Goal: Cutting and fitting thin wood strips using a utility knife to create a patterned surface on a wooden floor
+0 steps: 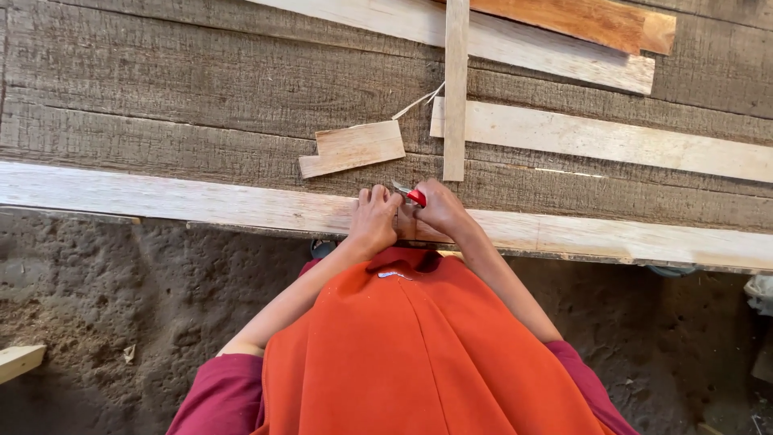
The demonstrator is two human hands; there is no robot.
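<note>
— Red-handled tool point(415, 196) — that's what I'm watching from the head view. It sits in the right hand point(439, 211), whose fingers are curled tight round it, so only the red grip and a bit of metal tip poke out toward the left. I can't tell what kind of tool it is.

— And the other hand?

— From here I see the left hand point(374, 221) just beside the right one, fingers bent and pressed down on the long pale plank point(201, 205) that runs across the near edge of the rough grey workbench point(201, 89). Whether it grips anything small underneath, I cannot tell. Both hands rest on that plank, touching or nearly so.

— What lies around them?

— Just beyond the hands, a narrow upright strip of wood point(456, 89) points away from me — its near end stops close to the tool. Left of it lies a small stepped offcut point(353, 148). To the right, a pale flat board point(612, 138) lies across the bench, and further back a longer pale one with an orange-brown board point(588, 20) on top. Below everything I see the orange garment point(419, 354) with dark red sleeves, and bare earth floor point(97, 298).
</note>
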